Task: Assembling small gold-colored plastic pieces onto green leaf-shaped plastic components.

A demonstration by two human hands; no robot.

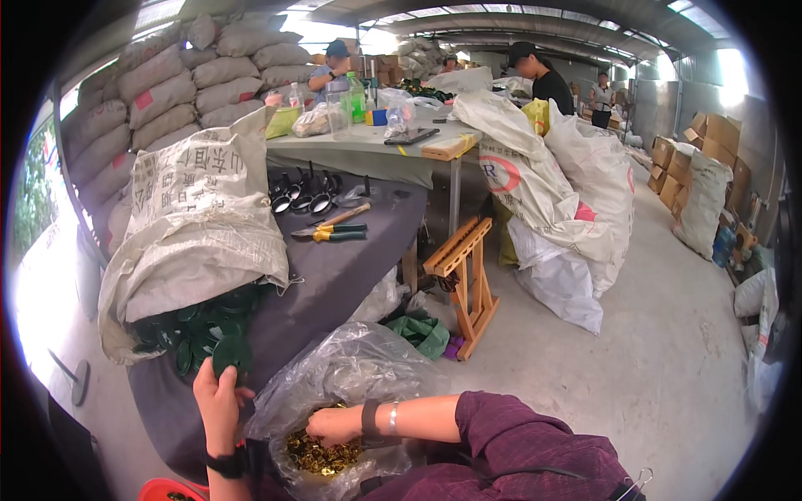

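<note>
Between the thumb and fingers of my left hand (pixel 215 402) is a dark green round disc (pixel 232 354), held upright. Just beyond it, a pile of similar green discs (pixel 188 332) spills from the mouth of a woven sack (pixel 200 238) lying on the dark cloth. My right hand (pixel 332 426) reaches into a clear plastic bag (pixel 380 355) and touches small shiny gold pieces (pixel 324 459). Its fingers look curled together; their tips are partly hidden, so what they pinch cannot be made out.
Yellow-and-green-handled pliers (pixel 330 235), a wooden-handled tool (pixel 344 215) and several black ring-shaped parts (pixel 305 194) lie on the cloth-covered table (pixel 342 267). Right of it stand a wooden stool (pixel 468 288) and large white sacks (pixel 576 200). A red basin (pixel 159 489) is at lower left. Other people work farther back.
</note>
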